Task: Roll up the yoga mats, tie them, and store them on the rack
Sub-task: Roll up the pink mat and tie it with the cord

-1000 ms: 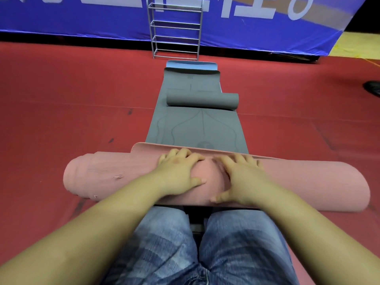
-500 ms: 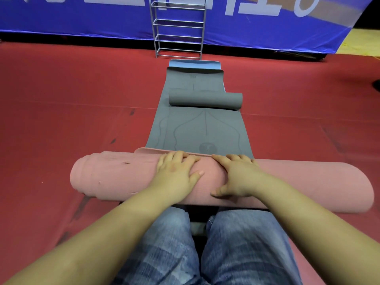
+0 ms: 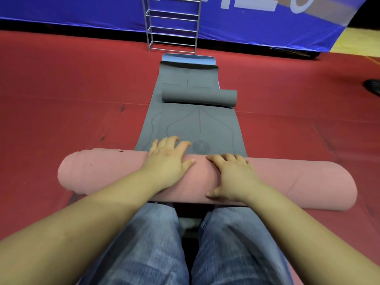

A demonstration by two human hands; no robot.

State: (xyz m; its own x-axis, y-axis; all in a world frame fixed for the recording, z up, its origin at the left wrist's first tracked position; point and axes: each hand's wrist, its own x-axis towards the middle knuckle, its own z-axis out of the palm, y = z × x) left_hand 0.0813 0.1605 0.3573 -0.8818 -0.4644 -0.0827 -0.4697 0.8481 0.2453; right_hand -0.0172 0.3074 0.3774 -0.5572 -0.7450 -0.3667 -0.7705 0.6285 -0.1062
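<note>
Pink mat roll [image 3: 287,179] lies on red floor [image 3: 61,99] under 2 flat, spread hands, left [image 3: 168,161], right [image 3: 232,175].

Matt, finely textured foam on the pink roll [image 3: 287,182], smooth matt grey mat [image 3: 195,124] with faint printed lines, bare shiny metal rack [image 3: 172,27], glossy blue banner [image 3: 82,13], faded denim jeans [image 3: 144,243].
</note>
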